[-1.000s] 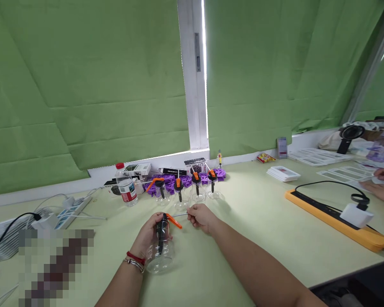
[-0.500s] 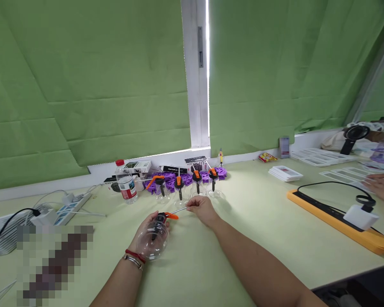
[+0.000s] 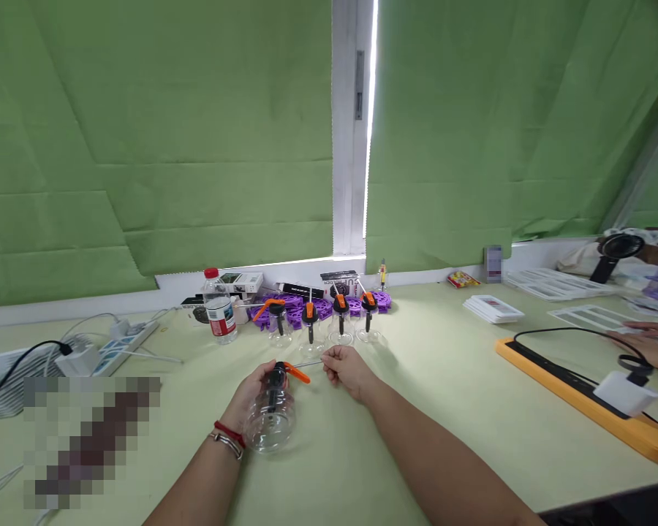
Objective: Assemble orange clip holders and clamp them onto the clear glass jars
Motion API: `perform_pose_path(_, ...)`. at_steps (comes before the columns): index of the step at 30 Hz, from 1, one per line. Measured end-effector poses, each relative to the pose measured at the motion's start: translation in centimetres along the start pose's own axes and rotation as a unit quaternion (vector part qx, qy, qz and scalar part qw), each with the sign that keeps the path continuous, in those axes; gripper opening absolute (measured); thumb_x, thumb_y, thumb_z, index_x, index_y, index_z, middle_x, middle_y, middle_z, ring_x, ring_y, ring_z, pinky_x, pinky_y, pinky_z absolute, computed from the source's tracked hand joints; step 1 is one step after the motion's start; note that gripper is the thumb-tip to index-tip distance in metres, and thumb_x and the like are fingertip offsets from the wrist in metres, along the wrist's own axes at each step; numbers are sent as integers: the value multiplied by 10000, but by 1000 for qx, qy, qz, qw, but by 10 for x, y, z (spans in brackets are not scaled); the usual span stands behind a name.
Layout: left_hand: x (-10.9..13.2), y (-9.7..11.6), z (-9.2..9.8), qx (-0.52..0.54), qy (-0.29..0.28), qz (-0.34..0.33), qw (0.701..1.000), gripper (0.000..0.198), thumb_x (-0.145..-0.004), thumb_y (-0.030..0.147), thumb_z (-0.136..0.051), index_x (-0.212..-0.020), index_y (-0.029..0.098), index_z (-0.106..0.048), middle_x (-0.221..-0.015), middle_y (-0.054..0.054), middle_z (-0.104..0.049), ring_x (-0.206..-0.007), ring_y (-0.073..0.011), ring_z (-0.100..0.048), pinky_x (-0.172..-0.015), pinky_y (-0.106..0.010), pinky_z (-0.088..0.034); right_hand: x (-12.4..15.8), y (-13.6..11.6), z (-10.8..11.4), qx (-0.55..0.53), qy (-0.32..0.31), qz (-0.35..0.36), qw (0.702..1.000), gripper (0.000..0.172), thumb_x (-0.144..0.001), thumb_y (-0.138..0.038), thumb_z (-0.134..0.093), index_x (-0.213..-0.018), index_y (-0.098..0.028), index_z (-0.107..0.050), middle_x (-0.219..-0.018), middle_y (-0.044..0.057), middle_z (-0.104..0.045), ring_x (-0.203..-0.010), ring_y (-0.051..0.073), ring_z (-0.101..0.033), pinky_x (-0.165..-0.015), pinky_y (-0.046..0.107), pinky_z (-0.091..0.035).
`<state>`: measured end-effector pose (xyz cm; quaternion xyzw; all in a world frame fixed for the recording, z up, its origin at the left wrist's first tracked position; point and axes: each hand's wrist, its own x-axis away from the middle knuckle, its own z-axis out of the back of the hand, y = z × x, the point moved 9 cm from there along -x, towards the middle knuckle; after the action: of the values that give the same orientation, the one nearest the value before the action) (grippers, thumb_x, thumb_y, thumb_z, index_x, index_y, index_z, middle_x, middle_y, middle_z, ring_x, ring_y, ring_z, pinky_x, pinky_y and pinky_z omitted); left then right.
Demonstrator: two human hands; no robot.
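My left hand [image 3: 248, 400] is wrapped round a clear plastic bottle [image 3: 271, 424] with a black and orange pump head [image 3: 285, 372], tilted over the table. A thin metal spout tube [image 3: 308, 363] sticks out of the head to the right. My right hand [image 3: 346, 371] pinches the far end of that tube. Behind them, several finished clear bottles with orange and black heads [image 3: 322, 321] stand in a row.
A water bottle [image 3: 220, 314] with a red cap and purple parts [image 3: 296, 310] sit by the window sill. A power strip [image 3: 110, 351] with cables lies left. An orange strip [image 3: 581, 383] with a white adapter lies right, near another person's hand [image 3: 650, 343].
The bottle in my left hand turned from showing its base back to a tilted side-on pose. My right hand kept hold of the tube end. The view shifted slightly right.
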<state>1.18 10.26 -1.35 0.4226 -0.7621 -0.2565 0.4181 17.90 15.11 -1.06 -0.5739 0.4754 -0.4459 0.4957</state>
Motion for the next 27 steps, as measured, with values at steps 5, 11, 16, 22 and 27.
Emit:
perform_pose_path(5,6,3,2,59,20,16,998,184,-829,318,-543,-790,139,-536,-544,-37,-595,-422,-158,-579,-418,-263,-479,-2,-10,5,66,25,61,996,110,-713,-254,-597,-753,-164,-550,-586,-36,-534,-546,93,-522,-558,232,-445)
perform_pose_path(11,15,32,21,107,108,-91,984,170,-852,267,-492,-779,126,-550,-523,-34,-596,-442,-172,-594,-457,-302,-512,-8,-10,8,229,35,98,968,128,-733,-157,-532,-832,-163,-612,-729,7,-596,-649,124,-556,-655,264,-449)
perform_pose_path(16,29,53,35,121,190,-196,954,157,-839,217,-490,-780,97,-571,-523,-38,-610,-433,-182,-597,-448,-318,-517,-9,-12,-12,375,17,108,921,104,-706,-112,-586,-711,-171,-672,-774,45,-655,-762,176,-579,-701,279,-400)
perform_pose_path(22,29,50,29,98,178,-194,960,170,-830,229,-507,-726,105,-557,-517,-44,-602,-438,-187,-600,-446,-310,-510,-13,-14,-23,461,6,82,883,100,-715,-158,-649,-784,-194,-712,-792,38,-689,-758,168,-597,-640,249,-379)
perform_pose_path(27,27,48,28,85,173,-187,963,174,-835,241,-509,-721,114,-546,-527,-37,-595,-440,-180,-595,-439,-300,-501,-21,-11,-22,485,-9,67,872,139,-704,-235,-707,-841,-211,-717,-803,13,-698,-720,137,-600,-604,219,-382)
